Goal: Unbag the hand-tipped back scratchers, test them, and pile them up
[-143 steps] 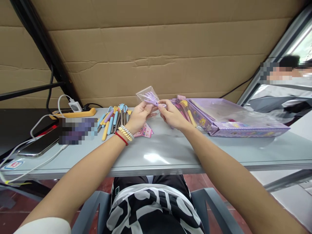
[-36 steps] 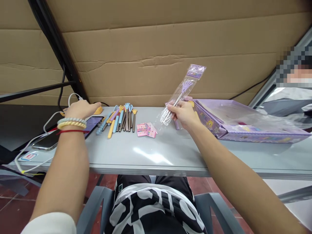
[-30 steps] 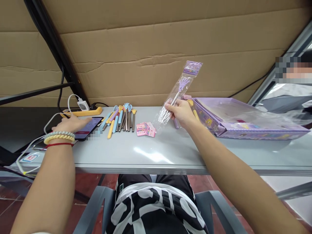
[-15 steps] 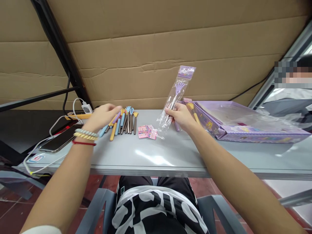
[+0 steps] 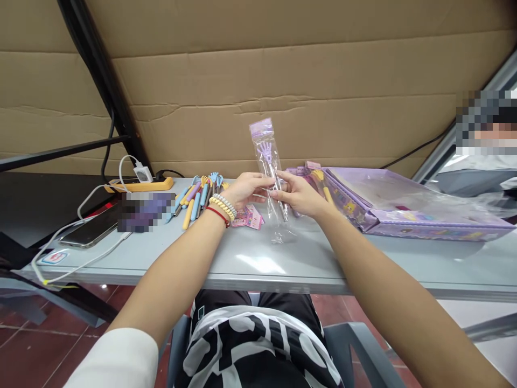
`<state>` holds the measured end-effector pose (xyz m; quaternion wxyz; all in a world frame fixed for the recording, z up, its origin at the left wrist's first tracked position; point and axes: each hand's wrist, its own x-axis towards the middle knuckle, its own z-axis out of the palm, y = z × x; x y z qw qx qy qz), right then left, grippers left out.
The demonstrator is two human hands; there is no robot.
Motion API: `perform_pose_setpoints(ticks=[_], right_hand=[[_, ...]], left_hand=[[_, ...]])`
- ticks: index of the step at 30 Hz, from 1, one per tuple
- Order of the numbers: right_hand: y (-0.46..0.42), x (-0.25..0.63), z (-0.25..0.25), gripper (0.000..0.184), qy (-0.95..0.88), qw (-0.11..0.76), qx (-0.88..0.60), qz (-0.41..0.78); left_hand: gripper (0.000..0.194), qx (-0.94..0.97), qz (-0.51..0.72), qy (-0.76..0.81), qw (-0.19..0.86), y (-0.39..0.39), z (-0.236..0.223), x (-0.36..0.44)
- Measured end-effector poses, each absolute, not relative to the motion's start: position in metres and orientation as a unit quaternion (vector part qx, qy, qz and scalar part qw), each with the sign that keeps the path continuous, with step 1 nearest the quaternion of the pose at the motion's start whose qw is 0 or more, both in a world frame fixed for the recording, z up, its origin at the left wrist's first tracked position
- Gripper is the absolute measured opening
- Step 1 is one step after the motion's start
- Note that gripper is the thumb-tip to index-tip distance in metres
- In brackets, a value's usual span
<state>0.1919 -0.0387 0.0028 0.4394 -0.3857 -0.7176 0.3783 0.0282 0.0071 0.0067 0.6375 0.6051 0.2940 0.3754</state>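
Note:
A purple hand-shaped back scratcher (image 5: pixel 265 151) with a metal rod is inside a clear plastic bag (image 5: pixel 262 128) with a purple header, held nearly upright above the table. My right hand (image 5: pixel 299 194) pinches the bag and rod from the right, thumb in front. From the left, my left hand (image 5: pixel 246 189) has its fingers closed at the bag's edge, level with the right fingers. Below the left hand lie small pink printed cards (image 5: pixel 251 217), partly covered by it. Left of that wrist is a pile of back scratchers (image 5: pixel 197 199) in blue, yellow and purple.
On the right lies a purple printed box (image 5: pixel 424 230) with clear plastic film over it. A phone (image 5: pixel 91 229), white cables and a yellow power strip (image 5: pixel 155 186) occupy the left side. Cardboard (image 5: pixel 283 75) stands behind the table. A person sits at far right.
My left hand has moved right, from beside the pile to the bag, where it now closes. The bagged back scratcher has shifted left and stands more upright, the right hand still on it.

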Motion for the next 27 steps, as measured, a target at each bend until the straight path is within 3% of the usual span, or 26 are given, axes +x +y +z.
perform_pose_setpoints(ticks=[8, 11, 14, 18, 22, 27], right_hand=[[-0.038, 0.190, -0.003, 0.056, -0.733, 0.387, -0.433, 0.355], [-0.037, 0.191, -0.003, 0.053, -0.717, 0.422, -0.455, 0.317], [-0.036, 0.195, -0.001, 0.032, -0.714, 0.483, -0.458, 0.219], [-0.034, 0.200, -0.001, 0.006, -0.759, 0.434, -0.480, 0.070], [-0.030, 0.200, -0.004, 0.005, -0.768, 0.402, -0.498, 0.021], [-0.027, 0.198, -0.005, 0.016, -0.717, 0.444, -0.537, 0.001]], left_hand=[[0.018, 0.574, 0.430, 0.298, 0.630, 0.004, -0.004, 0.040], [0.014, 0.537, 0.500, 0.316, 0.602, 0.004, -0.002, 0.042], [0.015, 0.462, 0.595, 0.347, 0.558, 0.010, 0.000, 0.037], [0.021, 0.378, 0.666, 0.348, 0.541, 0.019, 0.002, 0.029], [0.017, 0.359, 0.672, 0.339, 0.551, 0.020, 0.003, 0.029], [0.015, 0.351, 0.674, 0.325, 0.563, 0.014, 0.004, 0.035]])
